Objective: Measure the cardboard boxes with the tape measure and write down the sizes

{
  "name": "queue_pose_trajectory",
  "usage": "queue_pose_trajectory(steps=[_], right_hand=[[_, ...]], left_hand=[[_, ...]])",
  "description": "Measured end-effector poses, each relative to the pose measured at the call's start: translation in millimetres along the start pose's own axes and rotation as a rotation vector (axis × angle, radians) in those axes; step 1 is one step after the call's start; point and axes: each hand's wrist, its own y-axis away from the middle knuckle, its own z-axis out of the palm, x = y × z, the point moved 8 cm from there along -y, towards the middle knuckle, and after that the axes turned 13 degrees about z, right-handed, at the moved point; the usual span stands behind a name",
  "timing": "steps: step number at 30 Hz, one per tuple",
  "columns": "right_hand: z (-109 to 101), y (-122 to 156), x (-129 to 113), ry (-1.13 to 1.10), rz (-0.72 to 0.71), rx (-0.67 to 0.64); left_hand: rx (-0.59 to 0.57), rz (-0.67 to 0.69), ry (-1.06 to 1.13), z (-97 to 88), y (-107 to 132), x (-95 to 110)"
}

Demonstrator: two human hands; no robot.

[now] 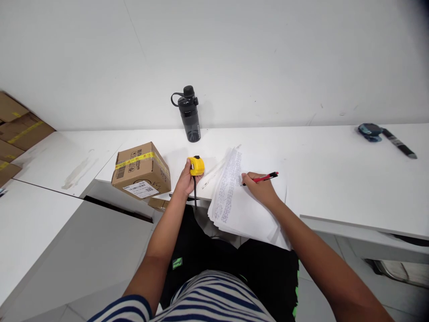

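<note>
My left hand (186,180) is closed around a yellow tape measure (197,166), which has a dark strap hanging below it. A red and black pen (266,177) sits in the grip of my right hand (260,188), which rests on a stack of white paper (246,212). Dense blue handwriting fills the left part of the top sheet. The stack overhangs the table's front edge. Left of my left hand stands a taped cardboard box (142,170) with a white label.
A dark shaker bottle (189,114) stands by the wall. Far right on the white table (328,174) lie a dark blue device (369,131) and a black marker-like object (399,143). Several cardboard boxes (25,132) are stacked at far left. A gap separates the tables beside the labelled box.
</note>
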Motion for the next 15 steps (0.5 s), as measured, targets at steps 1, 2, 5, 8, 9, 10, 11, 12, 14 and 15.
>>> queue_pose_trajectory(steps=[1, 2, 5, 8, 9, 10, 11, 12, 14, 15], right_hand=[[0.2, 0.0, 0.1, 0.001, 0.000, -0.004], [0.2, 0.0, 0.1, 0.000, -0.001, -0.005], [0.1, 0.9, -0.7, 0.002, -0.006, -0.006], [1.8, 2.8, -2.7, 0.016, -0.018, -0.024], [2.0, 3.6, -3.4, 0.020, -0.021, -0.025], [1.6, 4.2, -3.8, 0.022, -0.020, -0.019], [0.7, 4.7, -4.0, 0.023, -0.017, -0.008], [-0.2, 5.1, -3.9, 0.027, -0.010, 0.004], [-0.2, 5.5, -3.7, 0.051, 0.003, 0.009], [0.6, 5.5, -3.8, 0.067, 0.004, 0.002]], left_hand=[[0.000, -0.002, -0.002, 0.1, 0.4, 0.1], [0.001, -0.008, -0.008, -0.1, 0.9, -0.1], [0.013, -0.019, -0.041, -2.9, 2.3, 0.0], [0.023, -0.033, -0.062, -7.1, 3.7, 0.6], [0.018, -0.049, -0.058, -7.8, 4.4, 0.2], [0.008, -0.068, -0.049, -8.1, 5.1, -0.4], [-0.001, -0.085, -0.037, -8.1, 5.8, -1.0], [-0.006, -0.096, -0.024, -8.3, 6.3, -1.2], [-0.003, -0.090, -0.001, -9.2, 6.5, -0.3], [0.004, -0.081, 0.005, -9.9, 6.4, 0.3]])
